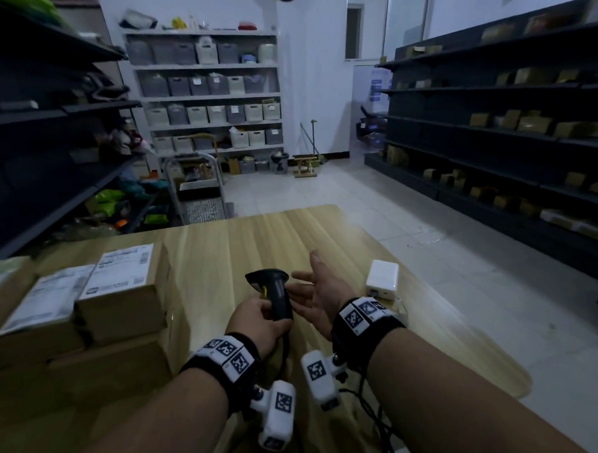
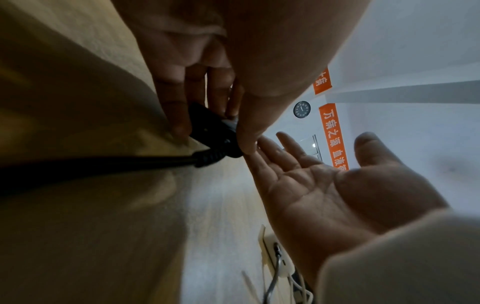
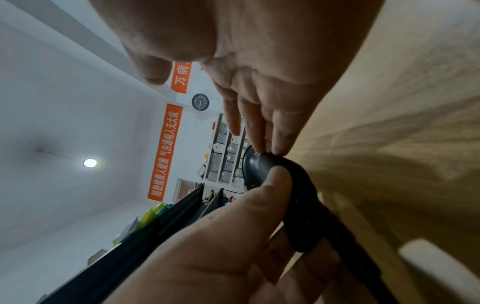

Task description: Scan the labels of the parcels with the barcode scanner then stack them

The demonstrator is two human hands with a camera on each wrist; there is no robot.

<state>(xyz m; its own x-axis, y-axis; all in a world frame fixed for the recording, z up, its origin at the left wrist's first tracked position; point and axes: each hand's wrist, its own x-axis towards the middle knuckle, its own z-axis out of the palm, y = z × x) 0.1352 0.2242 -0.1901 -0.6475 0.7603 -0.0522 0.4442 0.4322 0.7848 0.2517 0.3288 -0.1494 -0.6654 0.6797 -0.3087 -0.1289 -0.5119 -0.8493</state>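
Your left hand [image 1: 261, 322] grips barcode scanner [image 1: 274, 295] upright for handover; right hand [image 1: 317, 292] spread wide, fingertips seemingly touching it; parcels [image 1: 116, 293] wait left.

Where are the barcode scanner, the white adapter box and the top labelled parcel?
barcode scanner [image 1: 280, 299], head view, on its black handle above the left hand's grip.
white adapter box [image 1: 382, 278], head view, on its top face.
top labelled parcel [image 1: 126, 270], head view, on its white shipping label.

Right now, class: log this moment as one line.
left hand grips barcode scanner | right hand open beside it | parcels unscanned
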